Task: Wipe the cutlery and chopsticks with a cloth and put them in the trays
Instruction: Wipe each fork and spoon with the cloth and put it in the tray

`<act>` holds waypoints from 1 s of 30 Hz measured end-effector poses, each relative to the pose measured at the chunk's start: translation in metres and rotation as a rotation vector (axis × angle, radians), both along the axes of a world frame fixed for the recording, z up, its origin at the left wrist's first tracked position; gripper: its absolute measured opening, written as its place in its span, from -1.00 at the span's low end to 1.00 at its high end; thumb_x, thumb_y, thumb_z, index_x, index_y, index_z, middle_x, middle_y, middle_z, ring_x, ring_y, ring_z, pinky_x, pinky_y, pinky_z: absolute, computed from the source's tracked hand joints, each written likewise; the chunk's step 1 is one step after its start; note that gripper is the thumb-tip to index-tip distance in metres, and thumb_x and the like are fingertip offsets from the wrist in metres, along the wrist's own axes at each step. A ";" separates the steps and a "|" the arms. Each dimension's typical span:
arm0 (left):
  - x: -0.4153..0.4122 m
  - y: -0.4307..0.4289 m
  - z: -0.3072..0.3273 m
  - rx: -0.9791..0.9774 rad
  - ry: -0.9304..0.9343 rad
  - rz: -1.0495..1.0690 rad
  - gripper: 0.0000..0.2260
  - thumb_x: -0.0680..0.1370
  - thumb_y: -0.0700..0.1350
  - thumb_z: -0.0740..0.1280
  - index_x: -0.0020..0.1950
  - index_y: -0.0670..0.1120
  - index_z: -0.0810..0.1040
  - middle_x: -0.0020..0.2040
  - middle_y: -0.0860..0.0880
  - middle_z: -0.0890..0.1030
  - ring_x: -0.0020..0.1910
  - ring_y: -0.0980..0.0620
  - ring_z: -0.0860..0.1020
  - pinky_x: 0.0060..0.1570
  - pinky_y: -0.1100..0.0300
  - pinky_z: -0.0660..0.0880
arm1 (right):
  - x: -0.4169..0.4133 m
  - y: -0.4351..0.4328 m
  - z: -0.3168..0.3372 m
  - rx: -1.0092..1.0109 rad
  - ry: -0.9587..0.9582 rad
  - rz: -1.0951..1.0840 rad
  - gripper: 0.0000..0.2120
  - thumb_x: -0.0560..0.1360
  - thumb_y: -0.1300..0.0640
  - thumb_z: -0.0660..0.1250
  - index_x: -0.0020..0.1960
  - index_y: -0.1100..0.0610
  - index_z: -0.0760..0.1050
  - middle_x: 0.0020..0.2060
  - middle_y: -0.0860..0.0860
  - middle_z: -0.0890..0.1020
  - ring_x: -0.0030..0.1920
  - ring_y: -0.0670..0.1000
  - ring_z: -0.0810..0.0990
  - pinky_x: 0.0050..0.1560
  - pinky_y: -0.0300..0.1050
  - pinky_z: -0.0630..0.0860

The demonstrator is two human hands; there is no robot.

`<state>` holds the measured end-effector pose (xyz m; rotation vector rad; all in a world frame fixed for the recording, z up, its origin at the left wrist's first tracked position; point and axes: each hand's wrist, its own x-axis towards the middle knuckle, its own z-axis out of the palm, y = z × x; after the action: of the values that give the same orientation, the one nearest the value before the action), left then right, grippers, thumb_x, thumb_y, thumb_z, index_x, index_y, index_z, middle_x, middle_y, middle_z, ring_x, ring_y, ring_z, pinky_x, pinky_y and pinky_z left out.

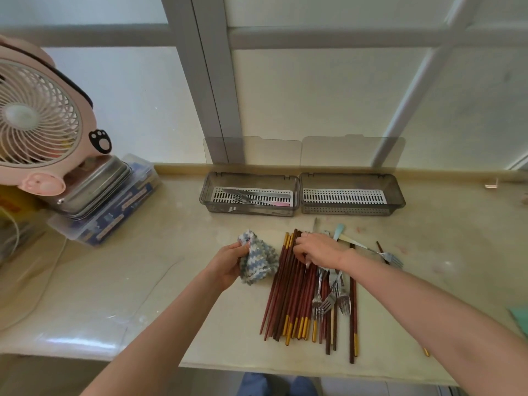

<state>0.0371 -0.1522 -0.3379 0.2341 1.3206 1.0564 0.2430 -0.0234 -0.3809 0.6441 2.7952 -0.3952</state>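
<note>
A pile of brown chopsticks (288, 292) with gold ends lies on the counter, mixed with several forks (331, 298). My left hand (228, 265) grips a blue-and-white knitted cloth (258, 260) just left of the pile. My right hand (317, 250) rests on the far end of the chopsticks, fingers curled down onto them. Two grey trays stand at the back: the left tray (205, 192) holds a fork and a flat utensil, the right tray (400, 195) shows only its white grid. More cutlery with pale handles (351, 241) lies right of my hand.
A pink fan (40, 121) stands at the far left over a metal box (94, 187) and a clear plastic box (114, 215). The counter's front edge (285, 367) is close to me. A green item (520, 318) sits at the right edge.
</note>
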 end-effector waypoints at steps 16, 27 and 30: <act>-0.001 0.001 0.003 0.023 -0.142 0.179 -0.77 0.63 -0.14 0.10 -0.06 -0.15 0.52 -0.33 -0.05 0.68 -0.36 0.07 0.66 -0.40 0.24 0.58 | -0.023 -0.007 0.019 -0.282 0.281 -0.385 -0.81 0.54 0.21 0.26 -0.20 -0.01 0.51 -0.18 -0.10 0.52 -0.08 -0.10 0.46 0.00 -0.15 0.42; -0.001 0.032 0.018 0.167 0.026 0.448 -0.87 0.57 -0.21 0.25 0.04 -0.19 0.57 -0.17 -0.09 0.64 -0.14 -0.04 0.59 -0.11 0.12 0.56 | -0.093 -0.039 0.060 -0.715 0.743 -0.803 -0.95 0.45 0.31 0.40 -0.11 0.20 0.57 -0.30 -0.02 0.57 -0.28 -0.11 0.52 -0.24 -0.38 0.44; -0.009 0.038 0.021 0.080 0.030 0.547 -0.79 0.54 -0.24 0.29 0.16 -0.24 0.54 -0.12 -0.14 0.61 -0.16 -0.07 0.58 0.03 0.00 0.52 | -0.091 -0.043 0.056 -0.943 0.742 -0.824 -0.86 0.45 0.22 0.42 -0.02 0.24 0.55 -0.25 0.08 0.63 -0.24 -0.04 0.59 -0.12 -0.26 0.54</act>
<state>0.0285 -0.1139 -0.3167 -0.0609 1.4065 1.5699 0.1523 -0.0660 -0.3253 1.5303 2.2072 -2.2779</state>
